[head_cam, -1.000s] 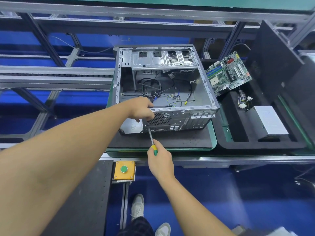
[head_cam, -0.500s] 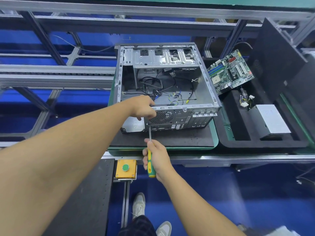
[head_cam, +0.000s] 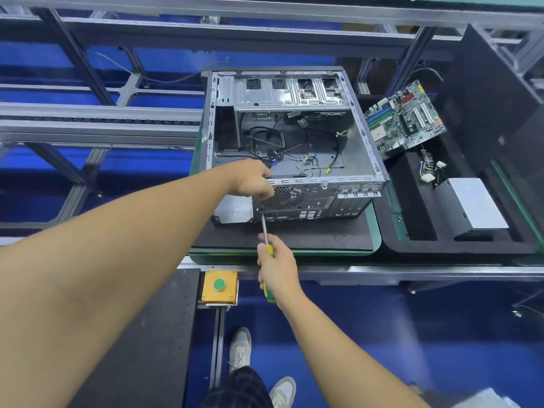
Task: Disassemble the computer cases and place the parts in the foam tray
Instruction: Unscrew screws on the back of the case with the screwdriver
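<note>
Case (head_cam: 351, 148) sits open-side-up at the near edge of the bench (head_cam: 412, 270), foam tray (head_cam: 412, 207) just right. Left grip (head_cam: 253, 179) curled over its rear rim; right grip (head_cam: 276, 266) wrapped round screwdriver (head_cam: 265, 228), tip at rear panel.

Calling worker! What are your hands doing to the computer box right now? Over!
Left hand grips the case at its rear edge. Right hand holds screwdriver, tip at the rear panel. Motherboard and power supply already in foam tray. Nothing blocks the screwdriver.

Glossy blue floor (head_cam: 382, 334) beneath grey aluminium-profile conveyor framing (head_cam: 97, 125), with yellow green-buttoned control box (head_cam: 209, 295) beside black perforated panel (head_cam: 147, 334).
</note>
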{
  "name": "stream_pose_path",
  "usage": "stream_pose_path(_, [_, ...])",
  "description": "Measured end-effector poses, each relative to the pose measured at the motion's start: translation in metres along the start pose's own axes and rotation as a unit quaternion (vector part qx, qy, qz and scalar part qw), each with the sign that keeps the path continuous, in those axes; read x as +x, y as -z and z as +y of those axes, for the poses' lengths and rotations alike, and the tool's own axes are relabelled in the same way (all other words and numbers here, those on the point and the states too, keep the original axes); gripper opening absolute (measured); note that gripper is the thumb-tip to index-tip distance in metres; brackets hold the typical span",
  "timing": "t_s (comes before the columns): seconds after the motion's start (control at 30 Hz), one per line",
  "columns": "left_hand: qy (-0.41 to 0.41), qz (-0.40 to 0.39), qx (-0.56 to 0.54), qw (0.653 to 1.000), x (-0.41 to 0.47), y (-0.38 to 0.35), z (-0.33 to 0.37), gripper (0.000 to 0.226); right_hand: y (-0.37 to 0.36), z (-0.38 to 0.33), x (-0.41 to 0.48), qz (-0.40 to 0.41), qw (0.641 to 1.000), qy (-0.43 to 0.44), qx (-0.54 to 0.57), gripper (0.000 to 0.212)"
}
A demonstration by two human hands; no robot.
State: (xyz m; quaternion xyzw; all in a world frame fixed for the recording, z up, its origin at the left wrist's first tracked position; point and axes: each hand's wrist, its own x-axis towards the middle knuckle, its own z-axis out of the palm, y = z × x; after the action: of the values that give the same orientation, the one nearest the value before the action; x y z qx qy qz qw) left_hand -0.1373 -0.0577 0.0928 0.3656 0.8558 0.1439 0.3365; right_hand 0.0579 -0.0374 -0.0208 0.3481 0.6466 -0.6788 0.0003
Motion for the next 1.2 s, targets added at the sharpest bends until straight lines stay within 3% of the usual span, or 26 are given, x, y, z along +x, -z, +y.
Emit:
stream_pose_path(0.27, [-0.009,0.003,0.011,1.000,0.001,0.000,-0.001,0.013,0.010,0.004,0.005,0.034,0.982,0.035,-0.182,0.037])
stream_pose_path(0.4, [-0.010,0.006,0.011,1.000,0.001,-0.001,-0.002,0.014,0.003,0.004,0.002,0.054,0.973,0.044,-0.219,0.038])
stream_pose_path(0.5, [-0.010,-0.002,0.001,1.000,-0.001,0.000,-0.001,0.016,-0.002,-0.005,0.003,-0.004,0.998,-0.002,-0.068,0.020])
stream_pose_path(0.6, [-0.008,-0.008,-0.005,1.000,-0.001,0.001,-0.001,0.011,0.001,-0.013,0.005,-0.071,0.984,-0.079,0.145,0.015])
stream_pose_path(0.9, [-0.008,-0.022,-0.021,1.000,-0.001,0.001,0.001,0.018,0.020,-0.019,0.007,-0.211,0.913,-0.134,0.322,0.032])
stream_pose_path(1.07, [-0.005,-0.030,-0.032,0.999,0.000,0.002,0.000,0.019,0.013,-0.014,0.001,-0.099,0.979,-0.074,0.161,0.020])
stream_pose_path(1.13, [-0.006,-0.035,-0.025,0.999,0.001,0.002,0.001,0.020,0.006,-0.016,-0.002,-0.027,0.998,-0.044,0.020,0.015])
stream_pose_path(1.2, [-0.007,-0.035,-0.018,0.999,0.002,0.002,0.001,0.022,0.003,-0.019,-0.002,0.035,0.986,-0.001,-0.163,0.017])
